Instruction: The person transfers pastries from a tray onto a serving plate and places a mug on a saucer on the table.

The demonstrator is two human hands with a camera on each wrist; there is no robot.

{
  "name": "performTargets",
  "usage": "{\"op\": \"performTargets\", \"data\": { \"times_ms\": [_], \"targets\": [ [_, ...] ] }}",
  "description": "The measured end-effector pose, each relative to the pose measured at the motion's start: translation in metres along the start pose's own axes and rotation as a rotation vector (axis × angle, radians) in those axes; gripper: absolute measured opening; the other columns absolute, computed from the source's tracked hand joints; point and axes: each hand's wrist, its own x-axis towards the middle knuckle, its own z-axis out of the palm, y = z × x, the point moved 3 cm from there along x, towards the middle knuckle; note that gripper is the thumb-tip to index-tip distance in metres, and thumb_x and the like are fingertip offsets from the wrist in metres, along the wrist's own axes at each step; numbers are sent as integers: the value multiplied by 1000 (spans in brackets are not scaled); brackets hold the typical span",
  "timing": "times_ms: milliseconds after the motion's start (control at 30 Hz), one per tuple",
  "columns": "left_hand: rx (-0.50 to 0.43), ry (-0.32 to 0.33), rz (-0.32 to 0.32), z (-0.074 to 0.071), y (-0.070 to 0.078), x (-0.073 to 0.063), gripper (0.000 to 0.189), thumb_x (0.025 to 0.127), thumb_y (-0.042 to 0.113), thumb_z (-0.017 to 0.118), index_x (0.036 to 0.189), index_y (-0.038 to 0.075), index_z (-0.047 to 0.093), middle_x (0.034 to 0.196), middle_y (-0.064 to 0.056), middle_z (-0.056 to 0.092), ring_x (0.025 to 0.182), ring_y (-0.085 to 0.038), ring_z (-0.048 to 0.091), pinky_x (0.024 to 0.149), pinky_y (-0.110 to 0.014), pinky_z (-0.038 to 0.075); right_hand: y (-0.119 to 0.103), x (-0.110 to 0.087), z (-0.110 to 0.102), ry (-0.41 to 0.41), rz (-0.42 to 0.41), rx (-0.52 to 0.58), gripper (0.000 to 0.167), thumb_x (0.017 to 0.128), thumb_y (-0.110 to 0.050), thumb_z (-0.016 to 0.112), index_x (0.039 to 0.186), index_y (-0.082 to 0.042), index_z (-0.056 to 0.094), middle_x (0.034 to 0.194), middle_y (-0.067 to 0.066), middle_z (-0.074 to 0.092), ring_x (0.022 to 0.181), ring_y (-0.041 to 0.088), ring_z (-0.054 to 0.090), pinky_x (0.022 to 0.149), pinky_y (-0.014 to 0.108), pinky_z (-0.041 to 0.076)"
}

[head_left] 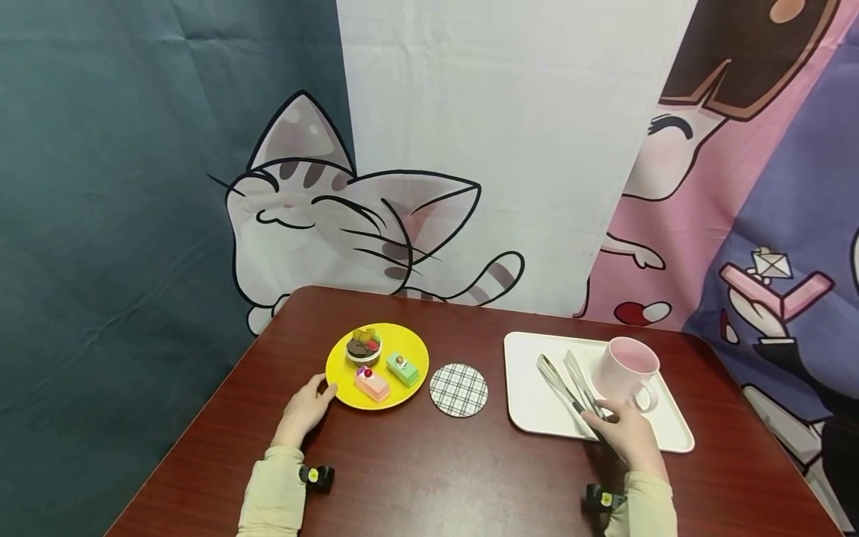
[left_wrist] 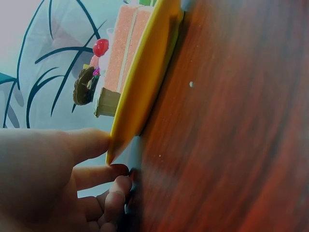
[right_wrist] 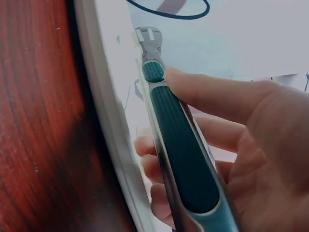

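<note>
At the left of the head view, my left hand (head_left: 307,409) pinches the near-left rim of a yellow plate (head_left: 349,391). In the left wrist view the thumb lies on top of the rim, with a finger below it. The plate carries a chocolate fruit tart (head_left: 363,347), a pink cake slice (head_left: 372,385) and a green one (head_left: 403,370). On the right, my right hand (head_left: 627,432) grips metal tongs (head_left: 555,378) by their dark green ribbed handle (right_wrist: 181,140). Their arms stand apart over a white tray (head_left: 533,418).
A pink mug (head_left: 625,367) stands on the tray's right part, close beside the tongs and my right hand. Between plate and tray lies a round checked coaster (head_left: 459,390). The brown table (head_left: 429,477) ends at a printed cloth backdrop (head_left: 510,149).
</note>
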Motion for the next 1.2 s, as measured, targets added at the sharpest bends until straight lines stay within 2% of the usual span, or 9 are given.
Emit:
{"op": "performTargets", "data": {
  "times_ms": [333,467,600,700,800,900,1033,1133,1200],
  "targets": [
    [1,-3,2,-1,1,1,56,100,35,44,144,0,38,112,-23,61,101,-35,57,95,-55,43,11,-1,-3,39,14,11,46,91,-35,61,116,3,64,107,29,68,104,47,62,87,52,47],
    [-2,-2,-5,0,1,1,56,99,35,44,144,1,38,111,-23,60,101,-35,56,95,-56,43,16,-5,-9,113,35,38,42,93,-31,56,116,4,64,114,32,63,110,51,57,92,56,45],
    [-2,1,-1,0,1,1,57,99,35,45,143,0,38,112,-24,60,102,-36,56,96,-56,43,22,-9,-15,273,76,71,37,93,-25,57,112,5,66,112,31,65,108,49,59,91,53,45],
    [-2,4,4,0,1,0,57,99,34,45,143,-1,39,109,-23,61,99,-35,56,95,-56,43,26,-12,-20,434,142,139,31,91,-24,61,107,1,69,101,26,70,82,27,67,78,38,46],
    [-9,3,2,0,0,-1,56,99,34,45,143,0,39,104,-21,60,95,-33,55,92,-54,43,29,-14,-24,537,201,211,29,90,-24,61,108,-2,68,98,23,70,63,-10,45,68,26,38],
    [-13,1,0,-1,1,-1,56,99,34,46,143,0,39,100,-19,59,92,-31,54,90,-53,44,32,-15,-25,540,257,274,37,92,-24,56,120,0,60,110,26,65,61,-23,28,68,25,36],
    [-8,-3,1,-2,1,-1,56,99,34,45,143,0,39,98,-18,59,90,-30,54,89,-51,44,35,-15,-22,484,292,328,50,94,-24,51,135,4,44,125,28,52,89,4,56,81,37,38],
    [-9,-5,-1,-2,2,-1,56,99,34,45,143,0,39,100,-19,59,92,-31,54,90,-52,44,36,-14,-18,462,269,336,51,96,-21,47,138,7,40,129,31,47,114,42,49,92,49,37],
    [-9,-5,-3,-1,2,-1,57,99,35,45,143,0,39,102,-20,59,94,-31,55,91,-53,44,37,-13,-16,466,245,336,49,96,-20,46,136,8,42,129,34,49,117,47,48,95,52,36]
  ]
}}
